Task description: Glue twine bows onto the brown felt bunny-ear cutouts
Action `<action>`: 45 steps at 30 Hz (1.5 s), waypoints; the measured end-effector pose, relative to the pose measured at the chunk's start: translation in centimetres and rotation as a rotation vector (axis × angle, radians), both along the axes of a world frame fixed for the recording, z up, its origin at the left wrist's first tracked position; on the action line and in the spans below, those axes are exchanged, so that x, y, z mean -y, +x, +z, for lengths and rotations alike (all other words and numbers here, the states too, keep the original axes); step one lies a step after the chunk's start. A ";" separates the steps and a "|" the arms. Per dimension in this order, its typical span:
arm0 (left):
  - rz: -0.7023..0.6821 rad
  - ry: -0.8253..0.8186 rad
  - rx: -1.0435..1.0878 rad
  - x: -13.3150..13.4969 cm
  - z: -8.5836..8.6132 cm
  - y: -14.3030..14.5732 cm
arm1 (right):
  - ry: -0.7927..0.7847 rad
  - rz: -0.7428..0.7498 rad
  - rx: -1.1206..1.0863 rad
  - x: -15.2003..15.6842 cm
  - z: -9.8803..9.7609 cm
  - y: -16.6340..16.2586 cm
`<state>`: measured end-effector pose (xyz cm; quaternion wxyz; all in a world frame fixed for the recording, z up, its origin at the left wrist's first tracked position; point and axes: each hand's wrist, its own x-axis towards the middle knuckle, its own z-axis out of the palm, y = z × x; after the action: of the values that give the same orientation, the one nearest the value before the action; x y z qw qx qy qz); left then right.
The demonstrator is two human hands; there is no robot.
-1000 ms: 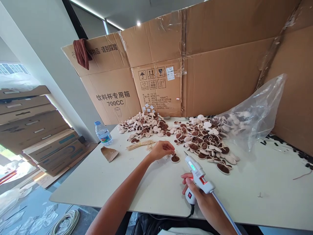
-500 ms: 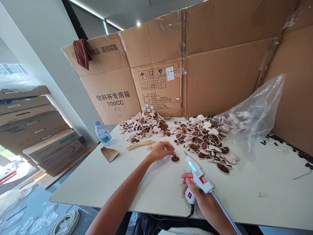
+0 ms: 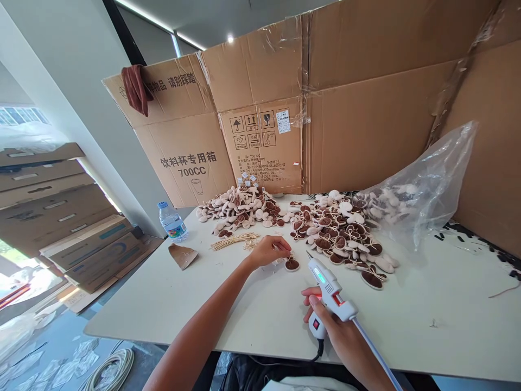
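The right hand [image 3: 337,330] is clamped around the glue gun [image 3: 329,281]; the left hand [image 3: 266,252], apart, adjoins a brown-faced piece [image 3: 292,265], grip unclear.

The glue gun [image 3: 329,282] is white, with green light [image 3: 321,277] and red switch [image 3: 316,325]. The small piece [image 3: 292,265] is dark brown with a cream edge. The bench [image 3: 154,304] is white; the cardboard [image 3: 374,125] is brown with black printing.

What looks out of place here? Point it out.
Black bits are strewn loosely at the far right of the table, like spilled scraps. A brown cloth hangs over the top of the cardboard wall, an odd spot for it.
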<state>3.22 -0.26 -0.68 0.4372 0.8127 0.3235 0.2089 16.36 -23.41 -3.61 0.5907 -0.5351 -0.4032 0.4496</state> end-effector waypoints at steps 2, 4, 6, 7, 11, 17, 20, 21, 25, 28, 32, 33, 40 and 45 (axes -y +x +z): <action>0.001 -0.009 0.005 0.0 0.2 -0.1 | -0.002 -0.001 -0.003 0.0 0.0 0.0; 0.002 -0.004 0.006 0.0 0.2 -0.1 | -0.010 -0.002 -0.001 0.1 0.0 0.0; -0.001 0.000 0.004 0.0 0.2 -0.2 | -0.020 0.005 0.003 0.1 -0.1 0.0; -0.004 0.000 0.002 0.0 0.1 -0.2 | -0.021 0.008 0.004 0.1 -0.1 0.1; -0.012 0.004 -0.013 -0.1 -0.2 -0.1 | 0.000 0.003 0.004 0.2 -0.1 0.0; -0.036 0.044 -0.045 -0.1 -0.3 -0.2 | 0.009 0.009 0.001 0.1 -0.2 -0.1; -0.044 0.062 -0.054 -0.1 -0.2 -0.2 | 0.009 0.007 0.005 0.1 -0.2 -0.1; -0.042 0.066 -0.060 -0.1 -0.2 -0.1 | 0.009 0.008 0.006 0.1 -0.2 0.0; -0.040 0.070 -0.075 -0.1 -0.2 -0.1 | 0.008 0.014 0.003 0.1 -0.1 0.0; -0.044 0.072 -0.083 -0.1 -0.3 -0.1 | 0.008 0.008 -0.002 0.1 0.0 0.0; -0.057 0.076 -0.073 -0.2 -0.4 -0.1 | 0.011 0.005 -0.003 0.1 0.0 0.0; -0.062 0.077 -0.070 -0.3 -0.5 -0.1 | 0.007 0.009 0.001 0.1 0.1 0.0; -0.075 0.090 -0.081 -0.5 -0.7 -0.1 | 0.000 0.010 0.024 0.2 0.0 0.1; -0.082 0.108 -0.092 -0.3 -0.6 -0.1 | -0.016 -0.002 0.010 0.1 0.2 0.0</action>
<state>3.13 0.09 -1.27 0.3857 0.8564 0.2981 0.1704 16.38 -23.54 -3.43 0.5847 -0.5425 -0.4021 0.4497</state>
